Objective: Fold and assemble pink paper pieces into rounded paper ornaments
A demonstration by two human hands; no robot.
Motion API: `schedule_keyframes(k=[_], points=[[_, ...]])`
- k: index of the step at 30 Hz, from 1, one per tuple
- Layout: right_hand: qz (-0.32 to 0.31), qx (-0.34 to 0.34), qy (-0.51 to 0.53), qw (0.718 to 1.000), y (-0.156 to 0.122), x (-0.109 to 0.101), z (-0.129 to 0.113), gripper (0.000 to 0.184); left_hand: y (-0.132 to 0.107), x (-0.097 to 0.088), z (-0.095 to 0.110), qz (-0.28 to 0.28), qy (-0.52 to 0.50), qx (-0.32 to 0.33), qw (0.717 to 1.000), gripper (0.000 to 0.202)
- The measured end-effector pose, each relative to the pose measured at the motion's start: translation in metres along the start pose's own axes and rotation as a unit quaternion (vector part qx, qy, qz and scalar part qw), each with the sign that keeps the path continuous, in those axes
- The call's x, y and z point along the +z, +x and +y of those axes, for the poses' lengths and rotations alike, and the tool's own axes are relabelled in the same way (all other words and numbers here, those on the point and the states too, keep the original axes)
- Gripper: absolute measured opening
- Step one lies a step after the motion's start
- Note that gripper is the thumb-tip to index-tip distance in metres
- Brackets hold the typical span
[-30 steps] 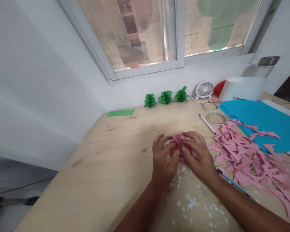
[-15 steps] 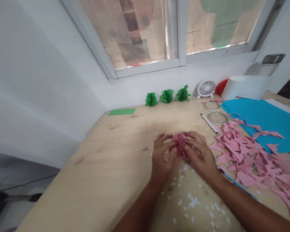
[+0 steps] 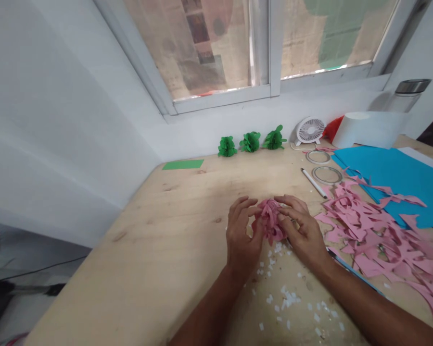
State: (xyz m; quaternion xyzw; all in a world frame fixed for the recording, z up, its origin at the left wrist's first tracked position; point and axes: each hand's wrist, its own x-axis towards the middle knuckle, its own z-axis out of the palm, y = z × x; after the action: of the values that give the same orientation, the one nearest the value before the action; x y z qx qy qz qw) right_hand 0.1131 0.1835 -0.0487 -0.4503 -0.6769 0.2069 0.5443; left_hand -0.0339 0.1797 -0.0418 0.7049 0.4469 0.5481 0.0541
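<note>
Between my two hands sits a pink paper pom-pom [image 3: 269, 218], a bunch of layered, folded petals on the wooden table [image 3: 166, 250]. My left hand [image 3: 242, 230] grips its left side, with thumb and fingers curved around the edge. On the other side, my right hand [image 3: 301, 230] pinches the petals with thumb and forefinger. Small white paper bits [image 3: 287, 299] lie scattered just below the hands. Parts of the pom-pom are covered by my fingers.
Pink paper scraps [image 3: 375, 230] heap at the right, partly over blue sheets [image 3: 393, 178]. A white pen [image 3: 313, 183] and tape rings [image 3: 326, 175] lie behind them. Three green paper figures [image 3: 250, 142] and a small fan [image 3: 309, 130] stand by the wall. A green strip [image 3: 183, 164] lies far left.
The pink petals have opened out a little and show more toward me. My fingers have shifted slightly on them. The view has moved a touch.
</note>
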Motion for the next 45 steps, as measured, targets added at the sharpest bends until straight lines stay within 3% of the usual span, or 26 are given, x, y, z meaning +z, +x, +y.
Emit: schedule_keyframes(k=[8, 24, 38, 45], points=[[-0.010, 0.003, 0.004, 1.000, -0.0005, 0.0005, -0.0016, 0.018, -0.0009, 0.0001, -0.0004, 0.003, 0.013, 0.053, 0.998, 0.011], [-0.019, 0.002, -0.032, 0.999, -0.0005, 0.0013, -0.0020, 0.012, -0.0017, 0.0005, 0.0031, -0.036, 0.042, 0.056, 0.997, 0.009], [-0.021, -0.004, -0.041, 0.999, -0.0012, 0.0024, -0.0036, 0.013, -0.0029, 0.0002, 0.0006, 0.000, 0.035, 0.046, 0.998, 0.015], [-0.019, -0.017, -0.054, 0.998, -0.0041, 0.0041, -0.0039, 0.014, -0.0024, -0.0001, 0.0022, 0.013, 0.080, 0.052, 0.995, 0.011]])
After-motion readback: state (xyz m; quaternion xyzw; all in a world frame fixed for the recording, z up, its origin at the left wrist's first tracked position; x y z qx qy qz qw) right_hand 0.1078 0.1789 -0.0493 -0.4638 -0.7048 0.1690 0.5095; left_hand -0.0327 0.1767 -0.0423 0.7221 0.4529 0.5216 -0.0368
